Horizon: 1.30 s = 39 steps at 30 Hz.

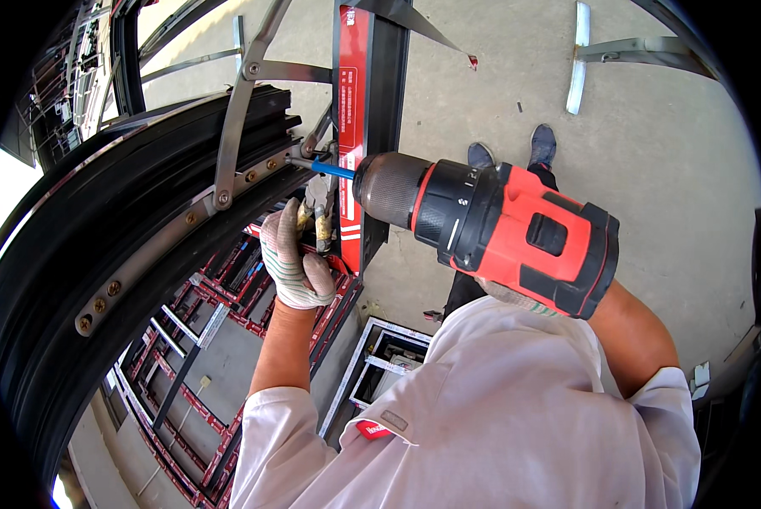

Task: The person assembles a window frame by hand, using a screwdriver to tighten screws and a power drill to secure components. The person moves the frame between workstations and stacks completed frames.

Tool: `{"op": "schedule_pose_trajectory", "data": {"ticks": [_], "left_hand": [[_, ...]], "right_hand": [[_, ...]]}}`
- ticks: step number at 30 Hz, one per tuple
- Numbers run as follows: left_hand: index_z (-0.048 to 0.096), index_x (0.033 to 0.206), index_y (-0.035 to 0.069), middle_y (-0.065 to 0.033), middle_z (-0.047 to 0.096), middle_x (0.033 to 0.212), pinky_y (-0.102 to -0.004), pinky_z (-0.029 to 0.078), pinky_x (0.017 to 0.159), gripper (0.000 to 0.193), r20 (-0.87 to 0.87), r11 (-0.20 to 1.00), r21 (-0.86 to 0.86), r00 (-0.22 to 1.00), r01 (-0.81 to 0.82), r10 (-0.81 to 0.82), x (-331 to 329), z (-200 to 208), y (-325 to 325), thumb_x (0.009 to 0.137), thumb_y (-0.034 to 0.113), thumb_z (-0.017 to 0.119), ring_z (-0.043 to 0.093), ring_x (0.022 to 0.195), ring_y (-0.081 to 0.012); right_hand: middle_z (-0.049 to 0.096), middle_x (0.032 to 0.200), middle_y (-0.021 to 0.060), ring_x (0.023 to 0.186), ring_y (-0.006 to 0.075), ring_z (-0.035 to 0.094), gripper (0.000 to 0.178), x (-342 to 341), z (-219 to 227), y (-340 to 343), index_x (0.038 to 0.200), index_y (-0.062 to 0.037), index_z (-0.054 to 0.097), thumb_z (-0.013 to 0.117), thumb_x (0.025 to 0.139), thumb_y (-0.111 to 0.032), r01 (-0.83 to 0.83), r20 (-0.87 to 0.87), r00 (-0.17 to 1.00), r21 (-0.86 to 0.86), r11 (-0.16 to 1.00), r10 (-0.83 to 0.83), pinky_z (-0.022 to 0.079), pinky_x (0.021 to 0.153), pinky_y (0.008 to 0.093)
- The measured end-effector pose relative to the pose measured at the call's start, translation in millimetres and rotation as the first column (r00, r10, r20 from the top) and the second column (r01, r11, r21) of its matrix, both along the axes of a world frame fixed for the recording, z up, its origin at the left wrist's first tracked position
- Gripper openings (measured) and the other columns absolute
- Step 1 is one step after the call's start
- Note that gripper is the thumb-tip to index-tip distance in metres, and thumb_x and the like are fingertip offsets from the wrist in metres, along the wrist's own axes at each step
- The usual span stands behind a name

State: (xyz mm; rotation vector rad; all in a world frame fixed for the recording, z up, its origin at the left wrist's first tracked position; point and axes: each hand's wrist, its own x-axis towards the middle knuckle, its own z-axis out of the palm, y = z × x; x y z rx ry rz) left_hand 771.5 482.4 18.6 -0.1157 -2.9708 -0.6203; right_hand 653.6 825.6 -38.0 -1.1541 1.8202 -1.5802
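My right hand (520, 297), in a pale glove and mostly hidden behind the tool, grips a red and black cordless drill (525, 225) lying nearly level. From its chuck a long driver bit (334, 170) with a blue sleeve reaches left. The bit's tip meets the flat metal hinge arm (195, 217) near a brass-coloured screw (272, 165). Several such screws sit along this arm on the black frame profile (109, 220). Below the bit, my gloved left hand (294, 259) curls around a worn grey tool with yellow grips (322, 227), which looks like pliers.
A black upright profile with a red label strip (352, 102) stands beside the bit. Linked metal stays (238, 119) cross above. More red-taped frames (227, 318) are stacked at lower left. A metal bracket (579, 59) rests at upper right, and shoes (542, 146) show on the concrete floor.
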Motion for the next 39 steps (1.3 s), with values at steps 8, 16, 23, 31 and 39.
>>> {"op": "schedule_pose_trajectory", "data": {"ticks": [8, 16, 23, 31, 39], "left_hand": [[0.052, 0.146, -0.010, -0.0263, 0.064, 0.115, -0.0511, 0.049, 0.095, 0.065, 0.012, 1.000, -0.005, 1.000, 0.009, -0.009, 0, -1, -3, 0.089, 0.021, 0.050, 0.062, 0.101, -0.0391], [0.051, 0.147, -0.010, -0.0250, 0.065, 0.116, -0.0515, 0.049, 0.095, 0.066, 0.008, 1.000, 0.000, 1.000, 0.007, -0.007, 0, 0, -1, 0.090, 0.024, 0.050, 0.062, 0.101, -0.0390], [0.050, 0.148, -0.010, -0.0241, 0.064, 0.123, -0.0450, 0.050, 0.095, 0.061, 0.015, 0.999, -0.016, 0.999, 0.033, -0.033, -1, 3, -3, 0.102, 0.030, 0.046, 0.064, 0.106, -0.0341], [0.051, 0.145, -0.011, -0.0241, 0.064, 0.121, -0.0453, 0.050, 0.093, 0.061, -0.009, 0.999, 0.005, 0.999, 0.037, -0.037, -2, -2, -4, 0.101, 0.031, 0.047, 0.063, 0.103, -0.0343], [0.051, 0.143, -0.011, -0.0221, 0.063, 0.115, -0.0444, 0.049, 0.088, 0.061, 0.005, 0.999, -0.019, 0.999, 0.039, -0.039, -3, -1, -6, 0.100, 0.032, 0.047, 0.061, 0.099, -0.0329]], "right_hand": [[0.073, 0.124, 0.0072, 0.113, 0.0283, 0.070, 0.037, -7, -2, -5, 0.127, -0.0155, 0.071, 0.075, 0.090, -0.019, -0.027, 0.002, 1.000, -0.022, 0.999, 0.027, 0.059, 0.090, 0.0422], [0.072, 0.127, 0.0068, 0.115, 0.0278, 0.069, 0.038, -9, 0, -6, 0.128, -0.0161, 0.071, 0.075, 0.090, -0.020, -0.045, 0.015, 0.999, -0.027, 0.999, 0.045, 0.058, 0.092, 0.0423], [0.072, 0.129, 0.0065, 0.118, 0.0274, 0.069, 0.039, -13, 2, -9, 0.129, -0.0167, 0.071, 0.076, 0.090, -0.021, -0.046, 0.017, 0.999, -0.024, 0.999, 0.047, 0.058, 0.093, 0.0423], [0.072, 0.132, 0.0061, 0.121, 0.0269, 0.069, 0.041, -16, 4, -10, 0.130, -0.0173, 0.071, 0.076, 0.090, -0.022, -0.054, 0.006, 0.999, 0.002, 0.999, 0.054, 0.058, 0.095, 0.0423], [0.072, 0.133, 0.0073, 0.121, 0.0273, 0.069, 0.041, -29, 1, -10, 0.131, -0.0166, 0.071, 0.076, 0.090, -0.021, -0.059, -0.125, 0.991, -0.003, 0.998, 0.058, 0.058, 0.097, 0.0414]]}}
